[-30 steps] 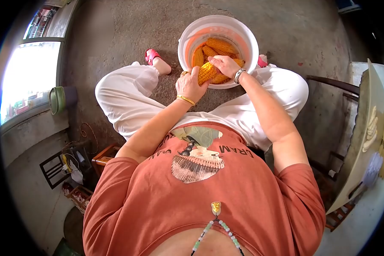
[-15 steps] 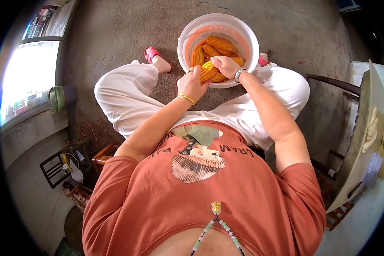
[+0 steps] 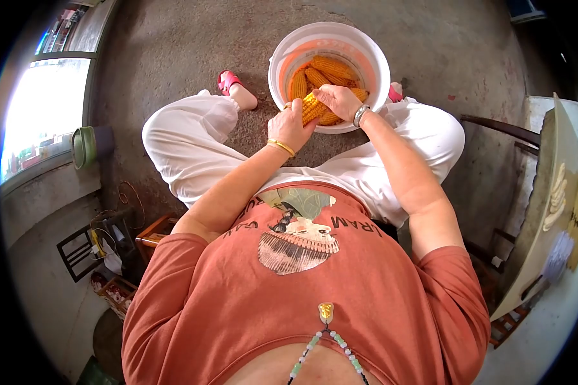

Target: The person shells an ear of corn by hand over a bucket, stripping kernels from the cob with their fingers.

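Note:
A yellow corn cob [image 3: 311, 108] is held between my two hands over the near side of a white bucket [image 3: 277, 70]. My left hand [image 3: 290, 126] is closed round the cob's lower left end, a gold bangle on its wrist. On the cob's upper right end presses my right hand [image 3: 340, 101], with a silver bracelet at the wrist. Inside the bucket lie several more orange-yellow cobs [image 3: 331, 67]. What is under my palms is hidden.
The bucket stands on the concrete floor [image 3: 192, 45] between my knees. A green bin [image 3: 83, 147] is by the window at left. To the right are a wooden bar [image 3: 501, 128] and a board [image 3: 559, 199]. A wooden stool [image 3: 153, 236] is at lower left.
Both hands keep hold of the cob and have shifted only slightly. The right hand's thumb and fingers have moved a little along it. The bucket and its cobs look the same.

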A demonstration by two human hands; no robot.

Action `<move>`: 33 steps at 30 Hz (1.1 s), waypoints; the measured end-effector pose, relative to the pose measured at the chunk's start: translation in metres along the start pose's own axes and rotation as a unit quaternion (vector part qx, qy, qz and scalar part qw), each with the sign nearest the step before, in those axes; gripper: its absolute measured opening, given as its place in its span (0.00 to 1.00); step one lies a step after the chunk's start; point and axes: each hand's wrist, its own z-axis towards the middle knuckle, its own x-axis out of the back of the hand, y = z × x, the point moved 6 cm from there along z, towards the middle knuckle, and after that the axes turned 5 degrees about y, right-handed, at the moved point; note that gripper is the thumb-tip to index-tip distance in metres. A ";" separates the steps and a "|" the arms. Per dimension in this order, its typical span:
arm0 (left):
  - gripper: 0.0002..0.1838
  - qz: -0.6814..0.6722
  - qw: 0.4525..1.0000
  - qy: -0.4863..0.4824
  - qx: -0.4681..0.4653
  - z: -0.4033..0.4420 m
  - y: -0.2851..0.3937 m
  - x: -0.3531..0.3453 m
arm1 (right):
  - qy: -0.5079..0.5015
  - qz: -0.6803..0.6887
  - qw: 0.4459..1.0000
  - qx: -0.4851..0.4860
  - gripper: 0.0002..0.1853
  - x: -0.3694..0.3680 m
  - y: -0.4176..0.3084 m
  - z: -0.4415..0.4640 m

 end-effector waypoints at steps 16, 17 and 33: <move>0.27 0.025 1.000 0.006 -0.008 -0.001 0.004 -0.001 | 0.005 0.036 0.997 -0.064 0.28 0.000 0.008 0.003; 0.26 0.027 1.000 0.007 -0.010 -0.001 0.003 -0.001 | -0.007 0.024 0.998 -0.049 0.29 -0.001 0.006 0.003; 0.27 0.028 0.998 0.031 -0.045 -0.001 0.003 -0.004 | 0.023 -0.080 0.997 0.004 0.21 0.002 0.000 0.002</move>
